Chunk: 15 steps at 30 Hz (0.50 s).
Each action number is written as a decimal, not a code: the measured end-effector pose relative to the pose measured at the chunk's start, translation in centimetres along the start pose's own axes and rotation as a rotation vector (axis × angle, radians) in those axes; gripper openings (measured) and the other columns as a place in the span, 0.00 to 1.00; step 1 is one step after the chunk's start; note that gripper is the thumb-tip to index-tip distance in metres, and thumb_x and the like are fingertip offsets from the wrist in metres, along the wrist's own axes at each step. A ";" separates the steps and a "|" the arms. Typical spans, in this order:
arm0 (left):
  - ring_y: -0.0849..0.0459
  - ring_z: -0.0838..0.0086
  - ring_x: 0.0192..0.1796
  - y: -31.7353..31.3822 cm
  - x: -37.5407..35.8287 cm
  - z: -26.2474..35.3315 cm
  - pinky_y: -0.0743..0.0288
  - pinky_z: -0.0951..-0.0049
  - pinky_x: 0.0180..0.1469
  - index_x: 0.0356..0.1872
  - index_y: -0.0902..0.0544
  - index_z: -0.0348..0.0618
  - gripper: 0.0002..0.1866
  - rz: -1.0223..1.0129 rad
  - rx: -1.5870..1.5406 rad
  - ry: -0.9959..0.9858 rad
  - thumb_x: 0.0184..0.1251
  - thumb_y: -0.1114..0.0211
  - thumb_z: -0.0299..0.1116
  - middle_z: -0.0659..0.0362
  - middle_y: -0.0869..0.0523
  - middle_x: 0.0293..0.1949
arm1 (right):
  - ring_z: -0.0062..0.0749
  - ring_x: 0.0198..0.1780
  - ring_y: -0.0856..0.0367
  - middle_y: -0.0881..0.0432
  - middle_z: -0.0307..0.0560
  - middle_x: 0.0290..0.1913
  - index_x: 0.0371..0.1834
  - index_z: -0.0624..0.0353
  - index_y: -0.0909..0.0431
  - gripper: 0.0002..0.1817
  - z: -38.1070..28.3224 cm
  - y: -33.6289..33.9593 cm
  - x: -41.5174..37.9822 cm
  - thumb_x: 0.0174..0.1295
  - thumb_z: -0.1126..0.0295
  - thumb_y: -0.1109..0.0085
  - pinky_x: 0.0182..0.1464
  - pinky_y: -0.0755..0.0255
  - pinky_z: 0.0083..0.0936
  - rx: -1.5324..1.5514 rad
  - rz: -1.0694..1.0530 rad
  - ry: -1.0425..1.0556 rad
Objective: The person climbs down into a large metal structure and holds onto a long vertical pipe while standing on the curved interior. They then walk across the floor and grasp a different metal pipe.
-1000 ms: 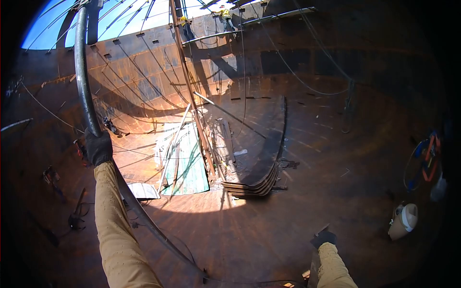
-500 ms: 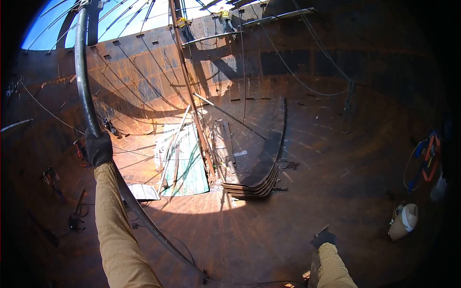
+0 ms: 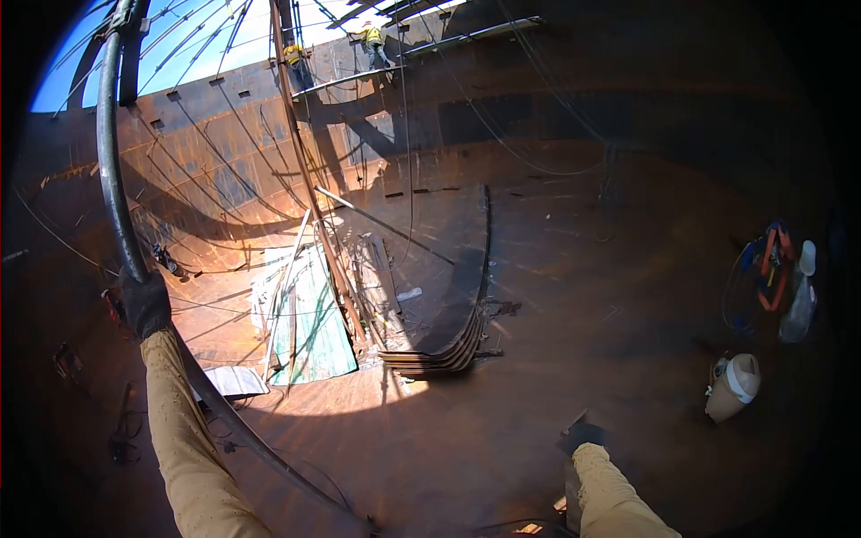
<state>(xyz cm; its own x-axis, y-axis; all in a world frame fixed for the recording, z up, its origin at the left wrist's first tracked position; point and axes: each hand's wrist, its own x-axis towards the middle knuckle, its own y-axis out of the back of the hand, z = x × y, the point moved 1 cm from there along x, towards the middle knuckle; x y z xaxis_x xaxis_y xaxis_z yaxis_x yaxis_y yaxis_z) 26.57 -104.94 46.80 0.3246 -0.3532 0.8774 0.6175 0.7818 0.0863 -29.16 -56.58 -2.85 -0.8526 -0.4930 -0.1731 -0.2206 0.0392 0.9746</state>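
Observation:
My left hand (image 3: 146, 305), in a dark glove, is wrapped round a long metal pipe (image 3: 109, 161). The pipe runs from the top left past my forearm to the bottom, looking bowed in the wide lens. Low on the right, my right hand (image 3: 583, 437), also gloved, is closed at the edge of a dark, flat upright piece (image 3: 572, 498). A thin pointed tip shows just above that glove. What the fingers grip is hidden. Both arms wear tan sleeves.
Far below lie a stack of curved metal plates (image 3: 430, 359), a green sheet (image 3: 314, 323) and a tan bucket (image 3: 734, 387). Orange and blue straps (image 3: 773, 264) hang at right. Two people (image 3: 372, 45) stand high on a plank by the rusty curved wall (image 3: 224, 152).
The view has swung slightly right, so most of the scene sits further left. My left hand stays on the pipe, and my right hand stays closed low on the right.

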 end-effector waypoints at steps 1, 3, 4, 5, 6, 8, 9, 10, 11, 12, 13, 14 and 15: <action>0.13 0.50 0.52 -0.9 0.9 -2.2 0.24 0.53 0.54 0.57 0.20 0.42 0.23 0.011 -0.063 -0.032 0.63 0.32 0.41 0.45 0.12 0.47 | 0.49 0.54 0.12 0.10 0.49 0.52 0.52 0.47 0.11 0.27 -0.1 0.0 0.1 0.60 0.41 0.41 0.58 0.21 0.44 -0.006 -0.023 -0.017; 0.14 0.50 0.52 -1.9 1.2 -3.0 0.24 0.53 0.54 0.57 0.20 0.41 0.23 0.029 -0.105 -0.054 0.64 0.32 0.40 0.45 0.12 0.47 | 0.49 0.55 0.12 0.10 0.50 0.53 0.53 0.47 0.11 0.28 -0.2 0.1 0.4 0.60 0.41 0.42 0.59 0.21 0.43 -0.013 -0.046 -0.032; 0.14 0.50 0.52 -1.8 1.2 -2.8 0.24 0.53 0.54 0.57 0.20 0.41 0.23 0.035 -0.082 -0.044 0.64 0.32 0.39 0.45 0.12 0.47 | 0.49 0.55 0.12 0.10 0.50 0.53 0.53 0.47 0.11 0.28 -0.2 0.0 0.5 0.60 0.41 0.43 0.59 0.21 0.43 -0.015 -0.045 -0.029; 0.14 0.51 0.51 -1.7 1.1 -2.9 0.24 0.53 0.54 0.57 0.20 0.41 0.23 0.042 -0.056 -0.033 0.64 0.32 0.38 0.46 0.13 0.46 | 0.49 0.55 0.12 0.10 0.50 0.53 0.53 0.47 0.11 0.28 -0.2 -0.1 0.5 0.60 0.41 0.43 0.59 0.21 0.43 -0.019 -0.046 -0.023; 0.13 0.51 0.53 -1.7 1.5 -3.2 0.24 0.54 0.54 0.58 0.21 0.41 0.22 0.001 -0.116 -0.047 0.64 0.33 0.37 0.46 0.12 0.48 | 0.49 0.55 0.12 0.10 0.50 0.53 0.53 0.47 0.11 0.28 -0.2 -0.2 0.5 0.60 0.41 0.43 0.59 0.21 0.43 -0.020 -0.048 -0.027; 0.13 0.51 0.52 -1.6 0.9 -2.4 0.23 0.54 0.53 0.57 0.21 0.41 0.21 0.055 -0.058 -0.045 0.65 0.33 0.37 0.46 0.12 0.47 | 0.49 0.56 0.12 0.10 0.49 0.54 0.54 0.47 0.11 0.29 -0.3 -0.2 0.6 0.60 0.41 0.43 0.60 0.21 0.43 -0.022 -0.046 -0.028; 0.13 0.51 0.51 -1.3 0.6 -1.9 0.23 0.54 0.52 0.57 0.21 0.41 0.21 0.082 -0.027 -0.044 0.65 0.33 0.36 0.46 0.12 0.47 | 0.49 0.56 0.12 0.10 0.48 0.54 0.54 0.47 0.11 0.29 -0.1 -0.4 0.8 0.60 0.41 0.43 0.60 0.22 0.43 -0.034 -0.039 -0.014; 0.13 0.52 0.50 -1.4 0.7 -2.0 0.23 0.54 0.52 0.57 0.20 0.41 0.20 0.076 -0.042 -0.048 0.66 0.33 0.36 0.46 0.12 0.47 | 0.49 0.56 0.12 0.11 0.48 0.55 0.55 0.47 0.12 0.29 0.0 -0.7 0.9 0.60 0.41 0.43 0.60 0.22 0.43 -0.046 -0.032 0.000; 0.13 0.52 0.50 -1.4 0.8 -2.2 0.23 0.54 0.51 0.56 0.20 0.41 0.19 0.070 -0.057 -0.054 0.66 0.33 0.36 0.47 0.12 0.46 | 0.48 0.56 0.12 0.11 0.47 0.55 0.55 0.46 0.12 0.29 0.0 -0.7 0.9 0.60 0.40 0.43 0.61 0.22 0.44 -0.058 -0.027 0.015; 0.12 0.52 0.49 -1.4 0.8 -2.2 0.23 0.54 0.51 0.56 0.20 0.41 0.19 0.062 -0.070 -0.060 0.67 0.34 0.36 0.47 0.12 0.46 | 0.48 0.56 0.12 0.11 0.47 0.55 0.55 0.46 0.12 0.29 0.0 -0.7 1.0 0.59 0.40 0.43 0.61 0.22 0.44 -0.060 -0.034 0.007; 0.12 0.52 0.48 -1.3 0.7 -2.2 0.23 0.55 0.50 0.55 0.20 0.41 0.18 0.067 -0.075 -0.068 0.67 0.34 0.36 0.47 0.12 0.45 | 0.48 0.57 0.12 0.11 0.47 0.56 0.56 0.46 0.12 0.30 -0.1 -0.7 1.0 0.59 0.40 0.43 0.61 0.22 0.44 -0.062 -0.043 -0.002; 0.12 0.53 0.47 -1.1 0.5 -1.8 0.23 0.55 0.49 0.55 0.20 0.41 0.18 0.071 -0.079 -0.075 0.67 0.34 0.35 0.48 0.12 0.44 | 0.48 0.57 0.12 0.11 0.47 0.56 0.56 0.46 0.12 0.30 -0.2 -0.6 1.1 0.59 0.40 0.43 0.61 0.22 0.45 -0.064 -0.052 -0.010; 0.12 0.54 0.46 -0.9 0.4 -1.5 0.23 0.55 0.49 0.54 0.20 0.41 0.17 0.075 -0.083 -0.083 0.67 0.34 0.35 0.48 0.12 0.43 | 0.48 0.57 0.13 0.11 0.46 0.57 0.57 0.46 0.12 0.30 -0.1 -0.8 1.2 0.59 0.39 0.43 0.62 0.22 0.45 -0.064 -0.045 -0.005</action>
<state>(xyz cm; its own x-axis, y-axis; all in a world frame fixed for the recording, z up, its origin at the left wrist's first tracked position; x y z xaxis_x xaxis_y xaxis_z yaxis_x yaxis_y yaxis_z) 27.25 -106.54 46.35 0.3139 -0.2489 0.9162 0.6517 0.7583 -0.0173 -29.99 -57.31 -3.85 -0.8449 -0.4888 -0.2172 -0.2278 -0.0385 0.9729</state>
